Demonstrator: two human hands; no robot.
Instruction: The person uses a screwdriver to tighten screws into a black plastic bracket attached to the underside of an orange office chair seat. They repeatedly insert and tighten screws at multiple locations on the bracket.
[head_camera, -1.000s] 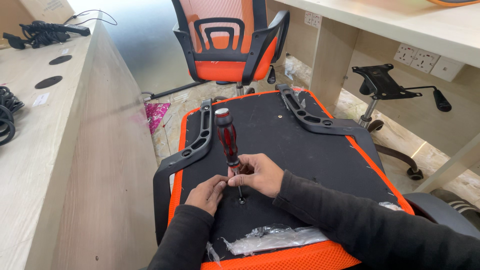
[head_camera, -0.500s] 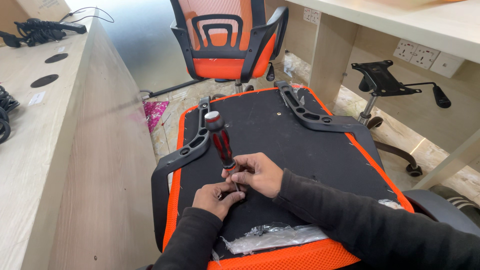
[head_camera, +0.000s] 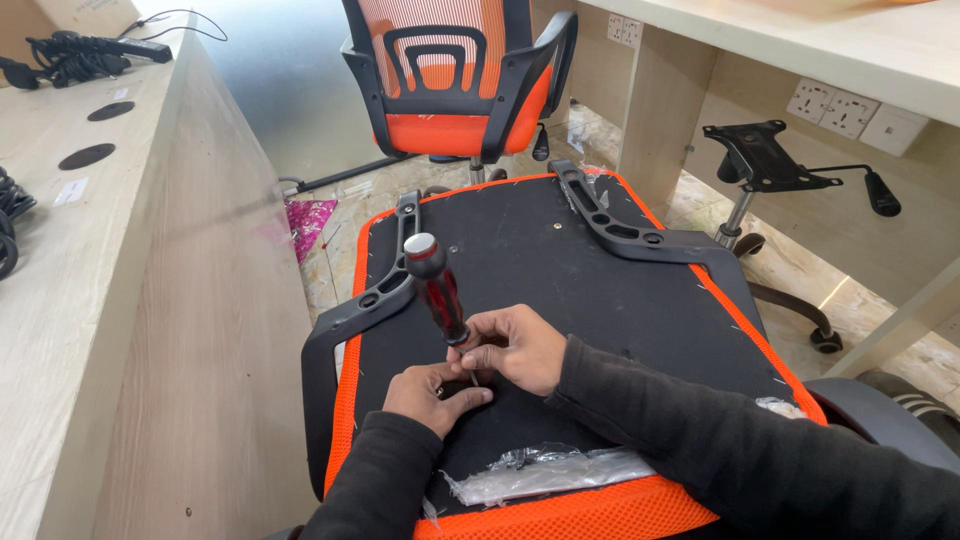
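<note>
Pale wood runs down your left side, the long desk (head_camera: 120, 300) with black cables (head_camera: 70, 55) on top of it. Next to the desk lies the chair seat (head_camera: 560, 290), turned upside down, black underneath with an orange edge. A black armrest (head_camera: 345, 320) is lying on the left side of the seat, and I cannot tell if it is bolted on yet. Your left hand (head_camera: 432, 392) rests flat on the seat near the middle, with its fingers bent and pinched close around the metal tip of the screwdriver (head_camera: 437, 290). I think you are holding a small screw there, but it is too tiny to see. Your right hand (head_camera: 515, 345) is just beside it, fingers curled tight around the low end of the red and black handle, and the tool leans up and to the left. So the screw looks like it is only getting started, not turned all the way in. A clear plastic bag (head_camera: 550, 470) lies near the front edge of the seat, maybe with more parts in it. On the right side, the other armrest (head_camera: 630, 225) lies on the seat too. Farther right, the chair base (head_camera: 770, 170) with its lever stands on the floor, not joined to the seat. It looks like a lot is left to do. A finished orange chair (head_camera: 455, 80) stands behind.
</note>
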